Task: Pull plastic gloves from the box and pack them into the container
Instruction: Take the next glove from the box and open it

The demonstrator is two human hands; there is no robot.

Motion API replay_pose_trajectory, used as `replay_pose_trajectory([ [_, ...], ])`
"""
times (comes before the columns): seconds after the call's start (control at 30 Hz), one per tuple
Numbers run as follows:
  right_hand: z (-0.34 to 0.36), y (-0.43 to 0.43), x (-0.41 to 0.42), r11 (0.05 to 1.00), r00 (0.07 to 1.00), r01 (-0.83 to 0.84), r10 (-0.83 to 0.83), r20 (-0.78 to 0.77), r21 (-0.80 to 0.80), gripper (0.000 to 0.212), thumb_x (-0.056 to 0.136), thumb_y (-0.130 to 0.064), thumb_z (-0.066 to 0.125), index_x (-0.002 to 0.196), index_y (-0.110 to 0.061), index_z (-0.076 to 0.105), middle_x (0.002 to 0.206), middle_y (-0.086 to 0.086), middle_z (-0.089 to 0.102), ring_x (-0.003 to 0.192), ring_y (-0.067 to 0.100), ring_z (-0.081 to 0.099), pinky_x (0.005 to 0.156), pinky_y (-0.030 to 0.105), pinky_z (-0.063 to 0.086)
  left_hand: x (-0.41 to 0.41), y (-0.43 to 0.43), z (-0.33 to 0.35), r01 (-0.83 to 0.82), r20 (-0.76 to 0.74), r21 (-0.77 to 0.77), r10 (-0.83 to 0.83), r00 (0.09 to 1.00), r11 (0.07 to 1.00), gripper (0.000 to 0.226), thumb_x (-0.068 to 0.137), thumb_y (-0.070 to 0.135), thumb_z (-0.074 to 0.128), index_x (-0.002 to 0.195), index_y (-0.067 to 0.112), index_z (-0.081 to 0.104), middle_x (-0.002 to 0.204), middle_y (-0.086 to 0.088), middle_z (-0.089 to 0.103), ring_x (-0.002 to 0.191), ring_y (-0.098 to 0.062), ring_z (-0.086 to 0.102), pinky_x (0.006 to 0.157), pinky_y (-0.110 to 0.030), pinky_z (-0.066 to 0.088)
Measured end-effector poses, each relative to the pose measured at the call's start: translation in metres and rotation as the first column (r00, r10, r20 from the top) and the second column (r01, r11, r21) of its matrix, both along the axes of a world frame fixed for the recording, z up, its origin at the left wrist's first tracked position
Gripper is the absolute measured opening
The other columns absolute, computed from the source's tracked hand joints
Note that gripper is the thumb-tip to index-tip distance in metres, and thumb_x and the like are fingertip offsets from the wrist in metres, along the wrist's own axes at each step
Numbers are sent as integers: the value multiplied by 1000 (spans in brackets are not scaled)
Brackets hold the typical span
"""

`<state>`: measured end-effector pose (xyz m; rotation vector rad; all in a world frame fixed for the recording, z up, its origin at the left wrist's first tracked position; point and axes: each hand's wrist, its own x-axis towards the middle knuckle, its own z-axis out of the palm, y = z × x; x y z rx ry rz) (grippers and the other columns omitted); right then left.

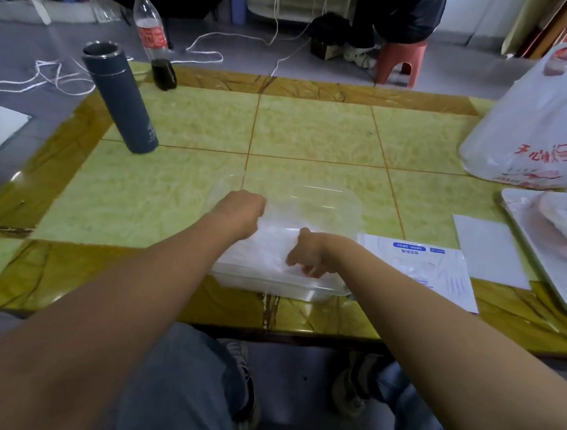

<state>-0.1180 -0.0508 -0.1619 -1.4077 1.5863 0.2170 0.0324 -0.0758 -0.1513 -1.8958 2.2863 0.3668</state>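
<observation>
A table (pixel 315 132) with a green marbled top and an amber border fills the middle. On its far left a dark grey thermos flask (pixel 121 100) stands open-topped. Behind it, at the far edge, is a yellow-capped cola bottle (pixel 152 35), nearly empty. At the far right sits a white plastic bag (pixel 536 126) with red print. Nearer on the right, a white tray (pixel 542 265) holds a crumpled white bundle (pixel 566 220), with a blank white sheet (pixel 489 251) just left of it. On the floor beyond are white cables (pixel 48 77) and a seated person (pixel 403 14) on a red plastic stool (pixel 401 58).
</observation>
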Motion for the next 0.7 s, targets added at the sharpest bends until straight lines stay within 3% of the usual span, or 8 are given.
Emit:
replay_pose_trajectory([
  [0.07,0,0,0,1000,1000,24,-24,4,6,58,96,-11,55,144,-2,24,117,21,53,86,26,59,88,37,54,-4,3,5,7,51,-75,-3,999,997,35,90,6,57,124,8,51,119,-15,57,107,-32,55,79,-34,45],
  [0.17,1,1,0,999,999,37,-37,-1,12,49,98,-10,54,141,1,32,121,19,49,98,28,58,92,36,52,-19,12,17,2,172,-321,57,983,947,44,82,8,66,121,10,47,120,-12,51,110,-29,47,84,-33,40],
  [0.23,2,3,-2,1000,1000,27,-27,-11,11,44,98,-11,54,138,1,37,112,15,47,92,25,56,83,32,52,-31,16,26,30,205,-438,67,977,899,46,78,6,65,119,12,46,119,-10,50,110,-28,46,86,-33,37],
  [0.33,2,3,-2,1000,1000,26,-26,-14,17,43,99,-11,53,138,0,38,95,11,48,74,20,53,64,28,50,-38,19,34,67,103,-450,-23,994,891,36,79,-2,59,110,16,53,111,-8,51,103,-27,48,83,-33,39],
  [0.4,-1,1,-2,998,998,67,-67,3,10,42,99,-9,51,137,1,37,102,14,53,83,23,57,76,32,54,-43,19,32,15,-75,-297,-39,996,955,23,83,-2,54,99,14,57,100,-7,55,90,-26,54,73,-33,44],
  [0.47,-3,-2,-2,986,985,166,-165,55,-12,40,98,-6,49,136,3,38,118,19,58,87,26,59,83,38,57,-47,18,24,-46,-147,20,49,988,999,10,89,6,54,95,9,61,89,-7,62,75,-24,61,66,-31,49],
  [0.57,-3,-8,-6,957,945,285,-271,180,-53,43,98,-3,46,139,-1,34,107,15,55,72,19,54,54,31,51,-43,14,6,-209,-162,435,305,939,876,23,95,14,55,116,2,56,100,-17,65,75,-28,68,75,-37,59],
  [0.7,-10,-9,-3,979,974,190,-198,111,78,26,95,0,43,120,-3,48,86,13,51,62,17,52,52,31,49,-26,11,-11,-249,-170,543,395,903,802,46,94,9,57,136,8,38,107,-24,55,70,-30,60,83,-46,56],
])
